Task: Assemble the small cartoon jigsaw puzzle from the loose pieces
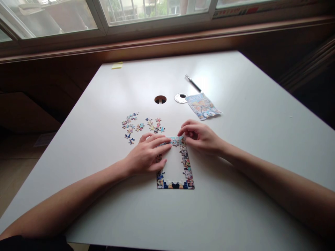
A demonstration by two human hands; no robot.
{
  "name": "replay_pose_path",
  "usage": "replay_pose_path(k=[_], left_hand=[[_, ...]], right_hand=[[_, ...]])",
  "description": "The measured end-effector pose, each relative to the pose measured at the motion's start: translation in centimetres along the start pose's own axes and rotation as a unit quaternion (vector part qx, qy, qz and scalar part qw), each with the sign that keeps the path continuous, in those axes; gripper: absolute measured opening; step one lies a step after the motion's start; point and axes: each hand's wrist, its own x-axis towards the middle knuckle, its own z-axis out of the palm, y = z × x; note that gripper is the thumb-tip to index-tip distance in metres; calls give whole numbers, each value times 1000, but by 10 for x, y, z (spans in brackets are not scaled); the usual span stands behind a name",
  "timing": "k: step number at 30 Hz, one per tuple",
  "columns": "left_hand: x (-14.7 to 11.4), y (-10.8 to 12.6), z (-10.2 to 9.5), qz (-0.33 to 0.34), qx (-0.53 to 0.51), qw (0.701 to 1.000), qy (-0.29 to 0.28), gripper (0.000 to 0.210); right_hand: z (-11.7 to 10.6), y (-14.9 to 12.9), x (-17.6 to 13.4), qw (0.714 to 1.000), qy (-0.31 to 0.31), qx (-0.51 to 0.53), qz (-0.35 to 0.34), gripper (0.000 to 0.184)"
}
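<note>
Resting our left hand (154,151) loosely open on the puzzle border's (187,164) far-left part, we hold our right hand (197,136) half-curled beside its far-right corner, whether pinching anything we cannot tell; loose pieces (140,127) lie beyond its far-left corner.

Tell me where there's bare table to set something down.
Bare table lies between the yellow note and the pen, and right of the packet. It's crowded at the puzzle frame: left hand, right hand, loose pieces.
</note>
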Motion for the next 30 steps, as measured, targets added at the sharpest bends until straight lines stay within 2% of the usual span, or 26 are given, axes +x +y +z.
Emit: replay_pose_path(k=[8,14,25,30], left_hand=[[0,1,-1,-1,4,1000,0,42],[1,1,-2,-2,1,1000,-1,42],[0,1,-1,-6,0,1000,-8,42],[0,1,-2,-6,-2,1000,-9,41]], right_hand=[[5,-2,-1,997,-17,-59,-56,14],[5,-6,-1,995,-18,-81,-52,9],[5,-2,0,998,12,-58,-33,15],[5,-1,-1,997,2,-49,-63,12]])
